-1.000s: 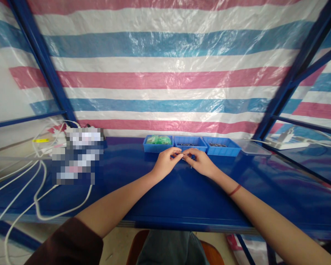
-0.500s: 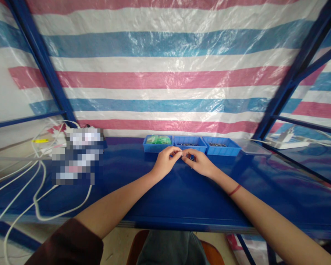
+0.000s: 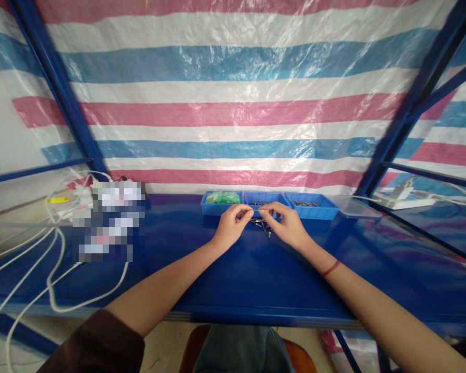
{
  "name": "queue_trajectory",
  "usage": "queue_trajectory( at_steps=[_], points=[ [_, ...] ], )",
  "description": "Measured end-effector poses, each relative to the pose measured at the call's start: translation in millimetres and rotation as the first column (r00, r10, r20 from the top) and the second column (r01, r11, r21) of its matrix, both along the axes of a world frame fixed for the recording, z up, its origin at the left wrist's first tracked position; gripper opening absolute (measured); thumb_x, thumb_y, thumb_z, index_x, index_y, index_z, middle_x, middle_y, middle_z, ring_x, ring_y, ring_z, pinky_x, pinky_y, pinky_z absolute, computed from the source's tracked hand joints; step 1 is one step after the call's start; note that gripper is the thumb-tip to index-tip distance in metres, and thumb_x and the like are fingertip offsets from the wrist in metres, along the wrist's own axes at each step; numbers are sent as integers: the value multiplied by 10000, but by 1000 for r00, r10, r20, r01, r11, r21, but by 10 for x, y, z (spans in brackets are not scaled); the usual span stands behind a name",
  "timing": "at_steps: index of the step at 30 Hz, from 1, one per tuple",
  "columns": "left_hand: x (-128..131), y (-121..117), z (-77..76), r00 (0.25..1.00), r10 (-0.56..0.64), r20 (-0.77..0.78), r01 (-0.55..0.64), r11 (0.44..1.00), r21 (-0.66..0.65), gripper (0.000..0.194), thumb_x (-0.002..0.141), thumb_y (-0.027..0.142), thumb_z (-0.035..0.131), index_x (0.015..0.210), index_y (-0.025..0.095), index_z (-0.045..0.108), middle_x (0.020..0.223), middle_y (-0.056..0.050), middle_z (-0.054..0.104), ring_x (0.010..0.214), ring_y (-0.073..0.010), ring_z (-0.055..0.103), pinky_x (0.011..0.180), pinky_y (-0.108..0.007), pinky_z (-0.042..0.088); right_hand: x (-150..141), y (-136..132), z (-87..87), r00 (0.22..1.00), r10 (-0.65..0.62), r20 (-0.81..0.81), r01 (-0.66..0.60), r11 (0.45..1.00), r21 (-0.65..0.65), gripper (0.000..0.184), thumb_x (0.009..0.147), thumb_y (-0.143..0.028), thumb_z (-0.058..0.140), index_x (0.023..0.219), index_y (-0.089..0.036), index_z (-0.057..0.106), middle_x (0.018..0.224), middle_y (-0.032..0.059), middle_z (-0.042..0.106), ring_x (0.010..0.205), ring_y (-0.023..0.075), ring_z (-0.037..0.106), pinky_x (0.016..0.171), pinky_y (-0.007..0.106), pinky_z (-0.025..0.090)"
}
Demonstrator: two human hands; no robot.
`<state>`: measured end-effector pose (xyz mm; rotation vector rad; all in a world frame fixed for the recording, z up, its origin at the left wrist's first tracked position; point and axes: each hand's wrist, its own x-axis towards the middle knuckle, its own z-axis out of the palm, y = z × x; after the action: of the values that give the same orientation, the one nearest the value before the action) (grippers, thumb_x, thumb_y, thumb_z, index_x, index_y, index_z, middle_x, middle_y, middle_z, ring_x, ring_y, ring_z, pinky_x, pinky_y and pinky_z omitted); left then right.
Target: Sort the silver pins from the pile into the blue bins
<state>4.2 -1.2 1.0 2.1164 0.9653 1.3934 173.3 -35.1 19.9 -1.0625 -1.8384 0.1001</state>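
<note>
My left hand (image 3: 233, 224) and my right hand (image 3: 284, 224) meet over the blue table, fingertips pinched a short way apart. Between them stretches a thin, pale rod-like piece (image 3: 256, 210), each hand gripping one end; its exact kind is too small to make out. Just below the fingers, several small dark metal pieces that look like screws (image 3: 262, 224) lie loose on the table, partly covered by my right hand. Behind my hands stands the middle blue bin (image 3: 266, 197), partly hidden, with small metal parts in it.
To the left of the middle bin is a blue bin (image 3: 217, 209) with green plastic packaging (image 3: 223, 197); to the right, another bin (image 3: 314, 212) holds small metal parts. A clear plastic lid (image 3: 359, 207) lies beside it. White cables (image 3: 56, 259) and blurred-out items cover the table's left side.
My fingertips have moved slightly apart, and the thin piece now shows between them. My right hand has shifted a little right, uncovering more of the loose metal pieces.
</note>
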Motion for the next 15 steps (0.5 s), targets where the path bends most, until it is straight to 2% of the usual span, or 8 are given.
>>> queue_trajectory(
  at_steps=[4, 7, 11, 15],
  points=[
    [13, 18, -42, 998, -16, -66, 11, 997, -75, 227, 826, 325, 522, 1008, 196, 567, 790, 2, 646, 750, -139, 604, 704, -266, 474, 89, 51, 18, 996, -90, 26, 90, 996, -3, 258, 844, -375, 474, 825, -191, 654, 791, 57, 669, 697, 174, 565, 676, 307, 451],
    [13, 29, -76, 978, -61, -199, 61, 998, -6, 219, 838, 286, 505, 1026, 197, 572, 837, -15, 657, 798, -151, 606, 792, -305, 466, 333, 154, 41, 958, -286, -6, 286, 958, 34, 287, 829, -393, 466, 836, -181, 660, 816, 72, 675, 690, 188, 570, 675, 317, 450],
    [7, 11, -95, 899, -86, -430, 158, 978, 134, 234, 864, 256, 453, 1032, 204, 608, 1037, -58, 638, 989, -192, 563, 910, -350, 417, 785, 286, 41, 826, -562, -46, 564, 821, 90, 334, 816, -376, 440, 888, -148, 673, 820, 100, 673, 706, 210, 572, 707, 341, 432],
    [9, -1, -109, 807, -83, -585, 183, 977, 113, 374, 881, 300, 410, 1237, 224, 497, 1310, -82, 488, 1198, -234, 443, 993, -411, 354, 1076, 335, -29, 635, -769, 78, 769, 638, 35, 380, 786, -379, 452, 984, -137, 668, 921, 151, 656, 834, 292, 537, 727, 429, 394]
  ],
)
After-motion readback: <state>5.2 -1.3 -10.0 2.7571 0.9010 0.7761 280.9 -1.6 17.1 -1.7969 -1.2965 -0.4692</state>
